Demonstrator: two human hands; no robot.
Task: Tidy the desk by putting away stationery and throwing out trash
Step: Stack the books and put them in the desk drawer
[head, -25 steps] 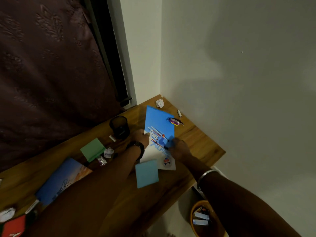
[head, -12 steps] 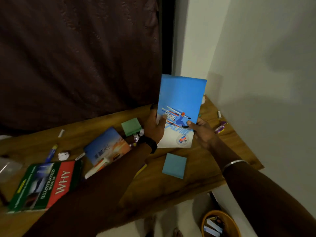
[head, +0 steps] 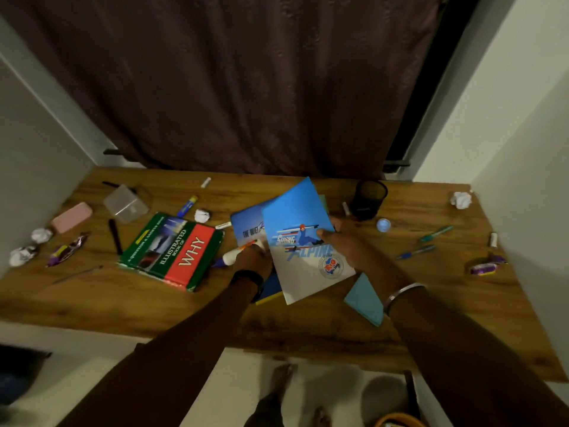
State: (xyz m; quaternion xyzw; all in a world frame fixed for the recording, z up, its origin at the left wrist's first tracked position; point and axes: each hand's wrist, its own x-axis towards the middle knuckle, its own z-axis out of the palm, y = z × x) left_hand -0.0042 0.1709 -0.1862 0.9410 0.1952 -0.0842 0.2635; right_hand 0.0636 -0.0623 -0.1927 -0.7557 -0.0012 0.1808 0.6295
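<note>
Head view: right hand (head: 345, 245) grips blue notebook (head: 303, 241), long axis seemingly tilted far-left.

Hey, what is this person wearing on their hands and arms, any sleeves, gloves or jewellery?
Both forearms are bare, with no sleeves or gloves in view. The left hand has a black band, like a watch or fitness strap, round its wrist. The right hand has a thin, plain silver metal bangle round its wrist. No rings can be made out.

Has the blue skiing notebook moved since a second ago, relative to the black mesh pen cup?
Yes. The blue skiing notebook, earlier lying on the desk toward the corner side of the black mesh pen cup, is now held on its opposite side, over the other blue book.
</note>
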